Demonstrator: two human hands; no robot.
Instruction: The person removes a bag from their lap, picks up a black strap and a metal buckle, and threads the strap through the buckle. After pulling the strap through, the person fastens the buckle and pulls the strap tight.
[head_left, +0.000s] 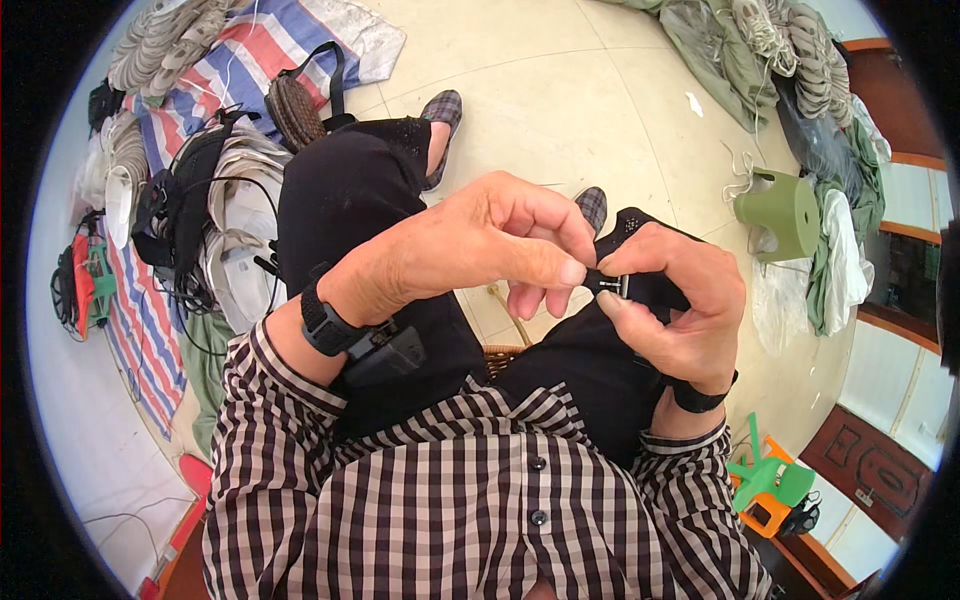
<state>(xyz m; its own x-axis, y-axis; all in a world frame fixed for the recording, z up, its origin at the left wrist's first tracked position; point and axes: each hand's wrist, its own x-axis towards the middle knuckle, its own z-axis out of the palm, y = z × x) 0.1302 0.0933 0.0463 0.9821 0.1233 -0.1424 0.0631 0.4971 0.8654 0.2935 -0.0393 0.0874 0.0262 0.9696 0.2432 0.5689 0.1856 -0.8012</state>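
Observation:
Above my lap, between both hands, is a small black piece with a silvery metal bar (612, 284), perhaps a buckle or clasp; its exact kind is too small to make out. My right hand (690, 295) pinches it between thumb and index finger. From the other side, the thumb and index finger of my left hand (500, 245) close on its left end, while the other fingers curl below. Black bands circle both wrists, and a dark box-shaped device (390, 357) sits under the left one. Black trousers (345, 200) cover my spread legs.
A striped tarp (250, 60) lies at left with stacked pale looped pieces (245, 200) and black straps (165, 215). To the right stand a green stool (780, 215) and a small green-and-orange chair (775, 485). A wicker edge (500, 358) shows between my legs.

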